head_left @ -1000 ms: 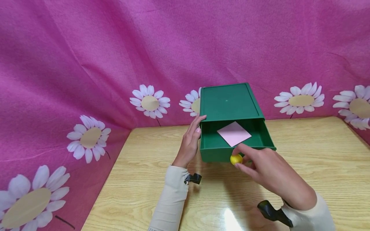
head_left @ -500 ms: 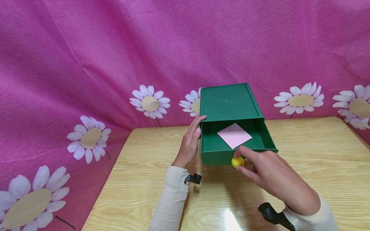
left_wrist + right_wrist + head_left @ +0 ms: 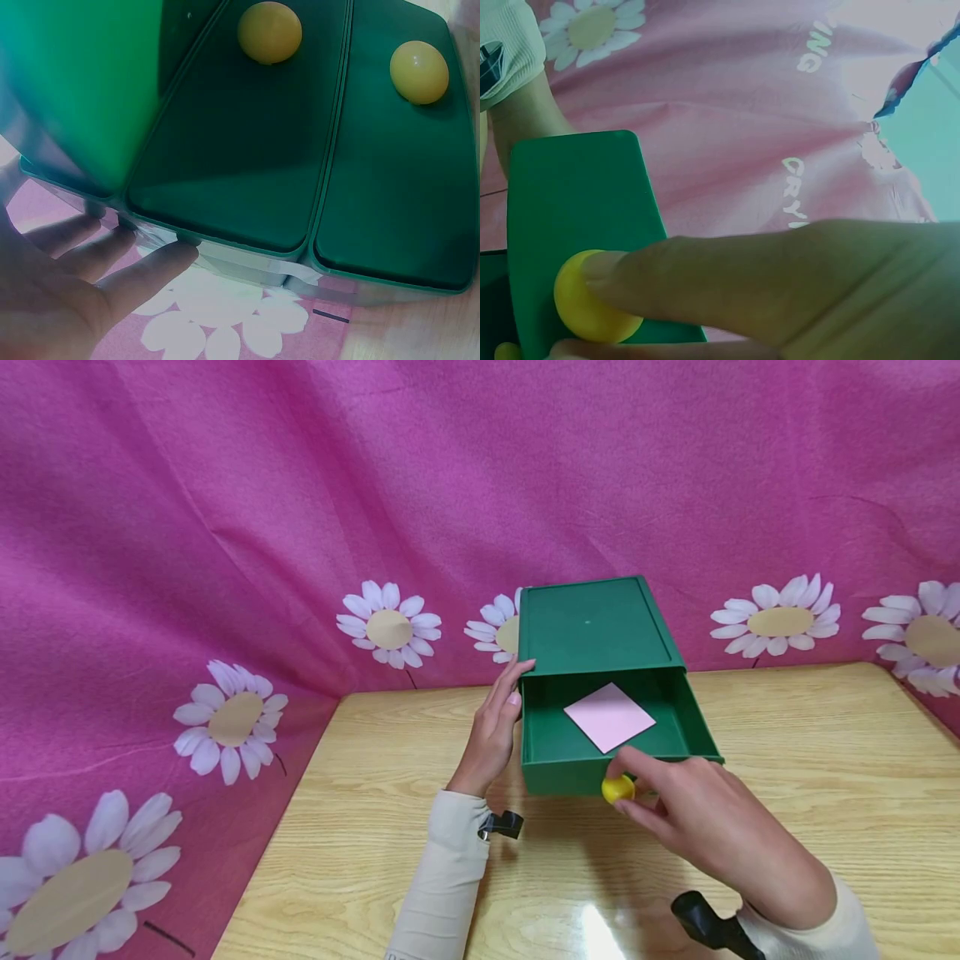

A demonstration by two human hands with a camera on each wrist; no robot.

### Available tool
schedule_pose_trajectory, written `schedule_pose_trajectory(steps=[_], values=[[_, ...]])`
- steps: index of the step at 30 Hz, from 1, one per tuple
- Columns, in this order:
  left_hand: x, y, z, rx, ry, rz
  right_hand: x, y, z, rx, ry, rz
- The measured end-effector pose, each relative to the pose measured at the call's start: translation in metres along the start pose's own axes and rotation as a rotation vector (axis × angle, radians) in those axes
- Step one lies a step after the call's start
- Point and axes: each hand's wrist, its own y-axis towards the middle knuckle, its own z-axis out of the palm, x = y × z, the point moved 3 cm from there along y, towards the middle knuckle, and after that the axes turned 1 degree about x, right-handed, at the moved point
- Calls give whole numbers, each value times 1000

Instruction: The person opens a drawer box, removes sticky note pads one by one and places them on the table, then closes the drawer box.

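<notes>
A green drawer cabinet (image 3: 596,627) stands on the table, its top drawer (image 3: 564,777) pulled partway out. Inside that drawer lies a pale pink square of paper (image 3: 609,717), turned like a diamond. My right hand (image 3: 708,822) pinches the round yellow knob (image 3: 617,789) on the drawer front between thumb and fingers; in the right wrist view the thumb (image 3: 652,277) covers part of it. Against the cabinet's left side rests my left hand (image 3: 489,731), fingers nearly straight, holding nothing. The left wrist view shows those fingers along the side, beside lower drawers.
Two lower drawer fronts carry yellow knobs, an upper one (image 3: 270,32) and a lower one (image 3: 418,72). A wood-grain table (image 3: 360,827) bears the cabinet. Behind it and at the left hangs a magenta cloth (image 3: 420,485) printed with white daisies.
The top drawer has slid a little farther out toward me, the right hand moving with its knob. More of the paper shows. The left hand has stayed in place.
</notes>
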Motion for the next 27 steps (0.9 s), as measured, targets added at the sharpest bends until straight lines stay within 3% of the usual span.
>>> schedule_pose_trajectory(steps=[9,18,27], values=[[-1,0,0,-2,11,6,2,-1,-1,32,-7,17],[-1,0,0,-5,22,-8,3,-4,-1,13,-39,-25],[-2,0,-1,-11,54,-2,5,-4,-2,49,-29,4]])
